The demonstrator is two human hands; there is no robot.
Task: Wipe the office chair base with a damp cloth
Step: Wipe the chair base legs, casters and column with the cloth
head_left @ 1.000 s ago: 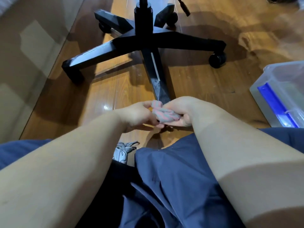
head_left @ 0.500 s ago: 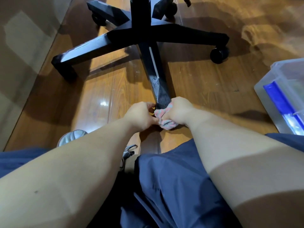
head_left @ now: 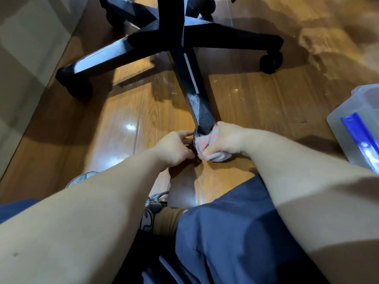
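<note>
A black five-legged office chair base [head_left: 164, 42] stands on the wooden floor, one leg [head_left: 196, 95] pointing toward me. My right hand [head_left: 225, 140] grips a bunched pink-and-grey striped cloth [head_left: 207, 140] and presses it against the tip of that near leg. My left hand [head_left: 174, 146] sits just left of the leg tip, fingers curled against the caster there, which is mostly hidden. Both forearms fill the lower part of the view.
A clear plastic tub [head_left: 356, 124] with a blue part stands on the floor at the right. A wall or panel [head_left: 24, 58] runs along the left. My knees in blue fabric and a grey shoe [head_left: 149, 214] are below. Casters [head_left: 270, 62] sit at the leg ends.
Both hands moved forward from my lap to the tip of the near leg. The cloth went from held between both hands to pressed on the leg end by the right hand.
</note>
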